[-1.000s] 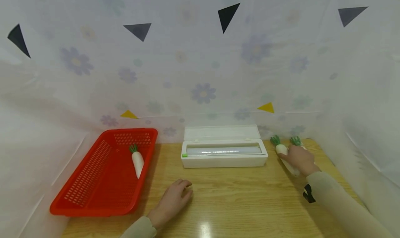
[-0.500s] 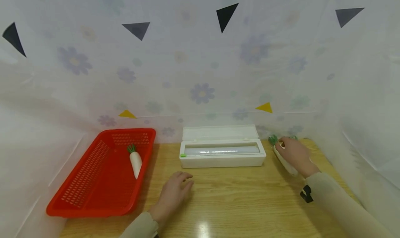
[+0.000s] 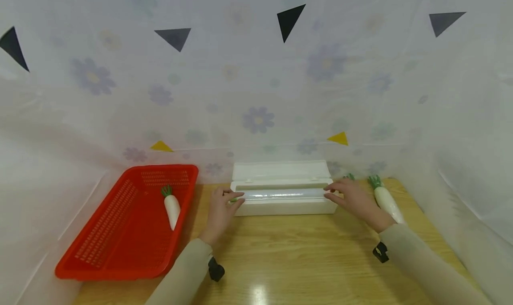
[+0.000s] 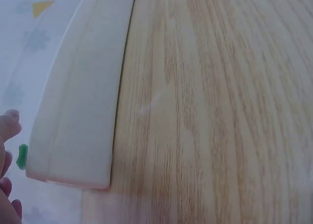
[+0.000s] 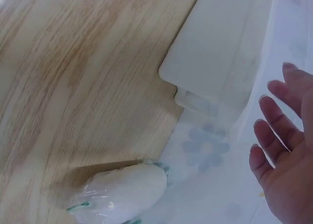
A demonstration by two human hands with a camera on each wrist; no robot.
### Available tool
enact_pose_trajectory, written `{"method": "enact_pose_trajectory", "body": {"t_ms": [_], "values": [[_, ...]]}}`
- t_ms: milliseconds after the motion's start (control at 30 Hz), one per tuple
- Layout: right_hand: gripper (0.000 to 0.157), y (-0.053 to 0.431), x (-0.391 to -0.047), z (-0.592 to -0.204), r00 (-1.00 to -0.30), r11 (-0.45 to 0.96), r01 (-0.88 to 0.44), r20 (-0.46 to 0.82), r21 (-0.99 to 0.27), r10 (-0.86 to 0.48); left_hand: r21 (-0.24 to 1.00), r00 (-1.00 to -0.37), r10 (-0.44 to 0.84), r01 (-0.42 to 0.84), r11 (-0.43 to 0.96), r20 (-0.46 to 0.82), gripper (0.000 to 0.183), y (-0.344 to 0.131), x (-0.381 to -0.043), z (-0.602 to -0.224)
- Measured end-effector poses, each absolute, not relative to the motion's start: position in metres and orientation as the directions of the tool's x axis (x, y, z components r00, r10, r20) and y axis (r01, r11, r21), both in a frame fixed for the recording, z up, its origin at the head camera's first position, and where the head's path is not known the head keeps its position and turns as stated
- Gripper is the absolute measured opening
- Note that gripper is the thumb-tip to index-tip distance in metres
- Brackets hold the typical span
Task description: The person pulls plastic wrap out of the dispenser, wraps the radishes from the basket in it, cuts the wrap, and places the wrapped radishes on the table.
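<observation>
We see a clear film roll (image 3: 284,193) inside the open white plastic box (image 3: 284,208); left of it, a red plastic basket (image 3: 134,229) holds a green-topped white radish (image 3: 172,210). Only the right wrist view shows the right hand's (image 3: 352,197) outer fingers (image 5: 275,116) splayed; it and the left hand (image 3: 220,209) flank the roll, thumb and forefinger apart, any grip unclear.

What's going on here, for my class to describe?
A person's left hand and right hand are at opposite ends of the plastic film, apparently pinching it, at the white box, whose lid is open. One white radish lies in the red basket on the left; another radish lies on the table to the right.
</observation>
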State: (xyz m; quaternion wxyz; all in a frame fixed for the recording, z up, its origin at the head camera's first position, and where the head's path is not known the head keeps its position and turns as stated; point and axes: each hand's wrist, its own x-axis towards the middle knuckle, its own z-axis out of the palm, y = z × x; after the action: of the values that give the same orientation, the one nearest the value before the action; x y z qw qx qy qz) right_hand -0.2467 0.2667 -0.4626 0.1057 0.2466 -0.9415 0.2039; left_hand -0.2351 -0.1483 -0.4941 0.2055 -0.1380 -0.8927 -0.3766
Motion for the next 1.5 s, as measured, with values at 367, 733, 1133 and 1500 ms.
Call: {"method": "enact_pose_trajectory", "body": {"t_ms": [367, 733, 1133, 1500], "values": [[0.026, 0.265, -0.244, -0.465, -0.896, 0.791, -0.444, 0.215, -0.421, -0.389, 0.592, -0.898, 0.111, 0.369, 0.716, 0.426, 0.015, -0.157, -0.246, -0.505], [0.01, 0.271, -0.253, -0.484, -0.852, 0.737, -0.52, 0.328, -0.431, -0.409, 0.672, -0.923, 0.121, 0.352, 0.651, 0.366, 0.013, -0.162, -0.251, -0.504], [0.007, 0.261, -0.26, -0.481, -0.821, 0.771, -0.545, 0.397, -0.328, -0.411, 0.625, -0.939, 0.129, 0.311, 0.716, 0.319, 0.013, -0.151, -0.257, -0.488], [0.012, 0.258, -0.262, -0.469, -0.864, 0.758, -0.499, 0.306, -0.421, -0.399, 0.563, -0.914, 0.159, 0.359, 0.744, 0.372, 0.013, -0.148, -0.264, -0.482]]}}
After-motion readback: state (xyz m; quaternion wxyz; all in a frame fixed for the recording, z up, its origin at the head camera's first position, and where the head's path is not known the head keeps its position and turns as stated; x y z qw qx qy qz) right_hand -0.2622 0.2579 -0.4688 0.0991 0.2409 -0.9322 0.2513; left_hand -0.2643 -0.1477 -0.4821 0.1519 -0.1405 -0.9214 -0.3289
